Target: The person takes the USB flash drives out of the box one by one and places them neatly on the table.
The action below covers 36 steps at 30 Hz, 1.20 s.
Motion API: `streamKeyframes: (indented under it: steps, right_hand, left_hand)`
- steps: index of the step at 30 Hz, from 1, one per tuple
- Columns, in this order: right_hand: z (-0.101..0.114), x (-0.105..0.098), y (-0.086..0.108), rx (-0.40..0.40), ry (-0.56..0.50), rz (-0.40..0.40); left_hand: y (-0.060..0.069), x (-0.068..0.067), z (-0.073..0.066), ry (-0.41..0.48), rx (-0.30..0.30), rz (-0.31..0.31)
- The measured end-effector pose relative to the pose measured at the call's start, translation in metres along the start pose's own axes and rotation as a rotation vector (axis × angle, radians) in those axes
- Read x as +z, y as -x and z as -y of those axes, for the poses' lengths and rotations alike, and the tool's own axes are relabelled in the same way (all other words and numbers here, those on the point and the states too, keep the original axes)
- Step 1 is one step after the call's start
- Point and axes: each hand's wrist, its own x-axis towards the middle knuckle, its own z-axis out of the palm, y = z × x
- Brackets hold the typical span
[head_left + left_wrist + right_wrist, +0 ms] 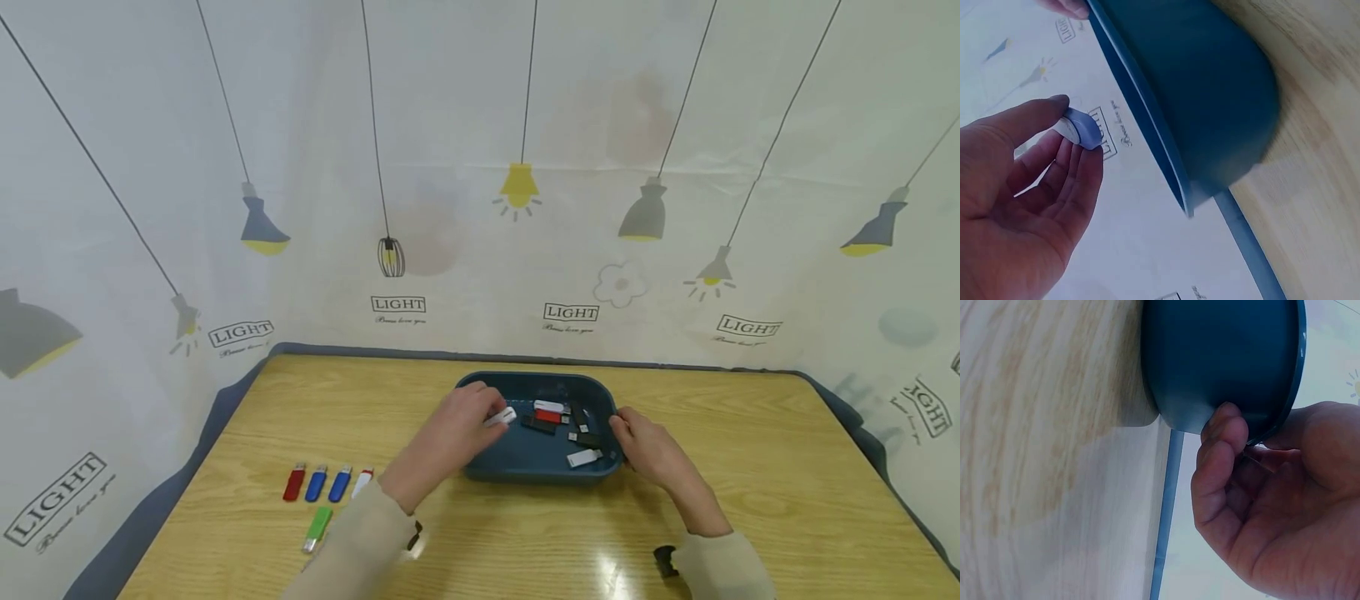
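Over the left part of a dark blue plastic basin [525,477], my left hand [467,418] pinches a white USB stick [501,416] between thumb and fingers. The left wrist view shows that stick's rounded end [1085,129], with the hand [1029,194] beside the basin's wall. At the basin's right end my right hand [647,443] grips the rim, thumb on the inner side and curled fingers [1219,434] against the outer wall. Several USB sticks lie loose in the basin, among them a red one [551,416], a white one [584,457] and black ones [538,425].
On the wooden table [750,467] at the left, USB sticks stand in a row: a red one [294,482], blue ones [316,483] and a red-and-white one [363,481] partly behind my left arm. A green stick [317,529] lies in front. Patterned cloth [465,208] surrounds the table.
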Motion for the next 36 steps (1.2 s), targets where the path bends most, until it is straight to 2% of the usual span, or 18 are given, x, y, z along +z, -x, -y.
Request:
streamKeyframes:
  steps: [3,10,14,22,29,36]
  right_hand:
    - [0.001,0.0,0.0,0.005,-0.002,0.001]
    - [0.0,0.0,0.001,0.021,0.012,0.01]
    - [0.0,0.0,0.001,0.02,0.014,0.008]
    - [0.002,0.0,0.001,0.006,0.018,0.002]
    - [0.002,-0.002,0.001,0.012,0.028,0.005]
    - [0.003,-0.001,0.001,0.017,0.02,0.009]
  left_hand:
    - [0.011,-0.007,0.008,0.046,-0.032,-0.043]
    - [0.035,-0.022,0.029,0.092,-0.117,-0.158]
    - [0.05,-0.031,0.038,0.123,-0.177,-0.204]
    - [0.081,-0.043,0.055,0.157,-0.32,-0.216]
    - [0.104,-0.05,0.072,0.155,-0.387,-0.233]
    - [0.128,-0.058,0.091,0.097,-0.474,-0.19]
